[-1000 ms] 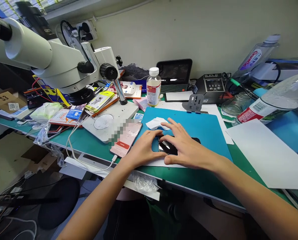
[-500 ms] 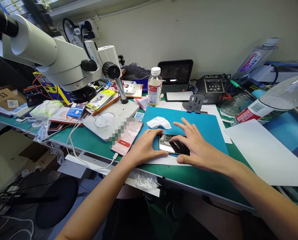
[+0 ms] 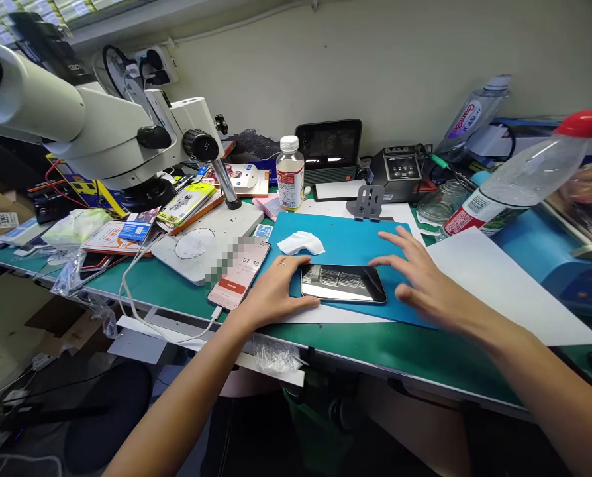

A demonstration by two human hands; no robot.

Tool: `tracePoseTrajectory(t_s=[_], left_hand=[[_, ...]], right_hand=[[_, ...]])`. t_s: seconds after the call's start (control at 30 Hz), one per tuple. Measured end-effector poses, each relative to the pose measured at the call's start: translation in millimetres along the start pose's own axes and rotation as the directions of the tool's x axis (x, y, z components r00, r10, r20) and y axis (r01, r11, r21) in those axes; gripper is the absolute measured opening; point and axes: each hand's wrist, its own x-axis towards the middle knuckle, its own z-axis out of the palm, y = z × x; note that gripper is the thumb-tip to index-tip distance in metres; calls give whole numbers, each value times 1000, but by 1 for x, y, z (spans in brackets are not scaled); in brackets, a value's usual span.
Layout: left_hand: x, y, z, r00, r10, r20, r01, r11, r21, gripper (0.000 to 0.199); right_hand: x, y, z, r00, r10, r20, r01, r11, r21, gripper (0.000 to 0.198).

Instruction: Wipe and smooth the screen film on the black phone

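A dark, glossy smartphone [image 3: 344,285] lies face up on the blue mat [image 3: 345,233], its screen mirroring light. My left hand [image 3: 282,290] grips its left end, thumb along the near edge and fingers on the far edge. Just off the phone's right end is my right hand [image 3: 420,281], open with fingers spread and holding nothing. Behind the phone rests a folded white wipe [image 3: 300,243]. To the left, a second phone [image 3: 239,275] with a lit screen lies plugged into a white cable [image 3: 215,315].
A microscope [image 3: 107,132] on a white base [image 3: 197,255] stands at left. Behind the mat are a small bottle [image 3: 291,175], a grey metal stand [image 3: 367,202] and a black device [image 3: 400,173]. On the right are a large tilted bottle [image 3: 517,182] and white paper [image 3: 504,285].
My right hand has moved right, off the phone's screen, uncovering its right part. My left hand stays on the phone. The whole view has shifted a little.
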Motion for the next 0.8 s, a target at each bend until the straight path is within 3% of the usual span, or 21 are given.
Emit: tracePoseTrajectory(t_s=[0.17,0.33,0.43,0.63,0.8], left_hand=[[3,8,-8,999,19,39,-19,1000,3,68],[17,11,-27,996,46,-79,-29,977,213,38],[31,5,-33,992,8,-125,33,946,324,33],[50,-6,-28,993,-33,-109,77,901,426,31],[59,-8,-19,993,-64,-101,106,863,494,27]], right_hand=[[33,-6,1,985,126,-121,-94,967,237,70],[39,6,8,950,131,-283,-71,974,215,35],[31,11,9,960,128,-250,-71,972,225,30],[25,9,7,996,-41,-79,55,981,185,38],[26,17,5,993,-7,-118,25,988,152,34]])
